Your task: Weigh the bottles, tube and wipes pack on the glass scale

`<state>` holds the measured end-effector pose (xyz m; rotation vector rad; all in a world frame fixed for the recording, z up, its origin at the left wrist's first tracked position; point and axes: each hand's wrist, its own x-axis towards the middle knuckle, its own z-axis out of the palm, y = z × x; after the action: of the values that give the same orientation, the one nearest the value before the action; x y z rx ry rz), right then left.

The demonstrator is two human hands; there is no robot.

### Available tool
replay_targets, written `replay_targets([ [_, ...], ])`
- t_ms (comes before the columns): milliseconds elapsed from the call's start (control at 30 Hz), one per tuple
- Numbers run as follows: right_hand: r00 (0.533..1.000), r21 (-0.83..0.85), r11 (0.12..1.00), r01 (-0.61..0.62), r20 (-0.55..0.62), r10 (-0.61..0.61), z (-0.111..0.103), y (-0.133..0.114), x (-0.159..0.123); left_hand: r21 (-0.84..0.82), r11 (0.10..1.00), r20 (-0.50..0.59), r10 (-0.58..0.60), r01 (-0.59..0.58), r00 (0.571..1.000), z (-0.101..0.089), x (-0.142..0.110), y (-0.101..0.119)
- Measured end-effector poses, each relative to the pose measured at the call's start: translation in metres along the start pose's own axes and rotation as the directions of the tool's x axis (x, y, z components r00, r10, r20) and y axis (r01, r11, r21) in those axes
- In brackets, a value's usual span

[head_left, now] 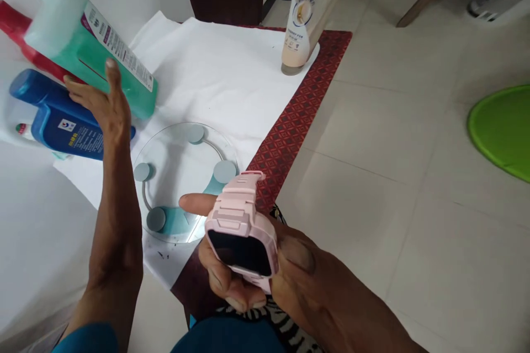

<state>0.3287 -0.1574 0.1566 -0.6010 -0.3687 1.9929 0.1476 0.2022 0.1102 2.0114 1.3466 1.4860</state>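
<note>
My right hand (302, 270) holds a pink smartwatch (240, 245), thumb on one side and fingers curled beneath. Its dark screen faces up toward me, and the index finger stretches out past the strap. My left hand (110, 99) is raised with thumb and fingers apart, in front of a green bottle (136, 88) with a white label. I cannot tell whether it touches the bottle. Partly behind the left wrist is a blue bottle (68, 127). Between the hands lies a round glass bathroom scale (178, 182) with grey round feet showing.
A white cloth (215, 66) and a red patterned cloth (290, 116) cover the table. A Rejoice tube (304, 16) stands near its far right corner. Behind the green bottle is a red bottle (33, 44). A green round object (505, 132) is at the right, above the tiled floor (372, 138).
</note>
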Motion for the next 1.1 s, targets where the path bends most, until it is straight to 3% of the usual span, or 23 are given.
replay_targets([
  [33,1.0,-0.012,1.0,0.02,0.014,-0.02,0.002,0.004,-0.003,0.071,0.997,-0.059,-0.004,0.008,0.998,-0.006,-0.016,0.014],
  [100,0.995,-0.036,0.996,0.078,0.057,-0.076,0.003,0.014,-0.007,0.148,0.979,-0.075,0.152,-0.139,0.986,-0.014,-0.045,0.046],
  [167,0.992,-0.061,0.992,0.111,0.071,-0.106,0.001,0.025,-0.012,0.079,0.957,-0.006,0.279,-0.278,0.96,-0.016,-0.068,0.076],
  [267,0.992,-0.09,0.988,0.129,0.025,-0.127,-0.004,0.043,-0.02,-0.09,0.954,0.156,0.297,-0.286,0.942,0.0,-0.086,0.109],
  [367,0.991,-0.095,0.987,0.128,-0.013,-0.13,-0.011,0.061,-0.03,-0.206,0.948,0.276,0.295,-0.244,0.915,0.039,-0.094,0.128],
  [500,0.981,-0.053,0.981,0.188,-0.045,-0.191,-0.026,0.076,-0.043,-0.339,0.915,0.348,0.338,-0.218,0.874,0.112,-0.098,0.15],
  [633,0.975,-0.03,0.976,0.215,-0.045,-0.216,-0.04,0.075,-0.056,-0.365,0.918,0.356,0.293,-0.157,0.887,0.175,-0.094,0.169],
  [700,0.976,-0.015,0.977,0.213,-0.054,-0.213,-0.046,0.07,-0.059,-0.338,0.935,0.383,0.241,-0.108,0.892,0.197,-0.089,0.178],
  [833,0.965,0.017,0.966,0.259,-0.049,-0.258,-0.061,0.063,-0.055,-0.285,0.958,0.511,0.191,-0.044,0.838,0.222,-0.085,0.191],
  [900,0.957,0.03,0.957,0.289,-0.009,-0.288,-0.07,0.063,-0.051,-0.241,0.97,0.452,0.137,-0.027,0.881,0.23,-0.086,0.197],
  [1000,0.958,0.031,0.958,0.284,-0.035,-0.283,-0.08,0.063,-0.048,-0.107,0.994,0.238,0.023,0.003,0.971,0.243,-0.087,0.207],
  [1067,0.954,0.042,0.957,0.288,-0.102,-0.282,-0.082,0.057,-0.051,-0.033,0.999,0.177,-0.004,0.01,0.984,0.252,-0.085,0.213],
  [1100,0.946,0.056,0.95,0.307,-0.128,-0.298,-0.081,0.053,-0.053,-0.015,1.0,0.21,-0.003,0.007,0.978,0.257,-0.084,0.215],
])
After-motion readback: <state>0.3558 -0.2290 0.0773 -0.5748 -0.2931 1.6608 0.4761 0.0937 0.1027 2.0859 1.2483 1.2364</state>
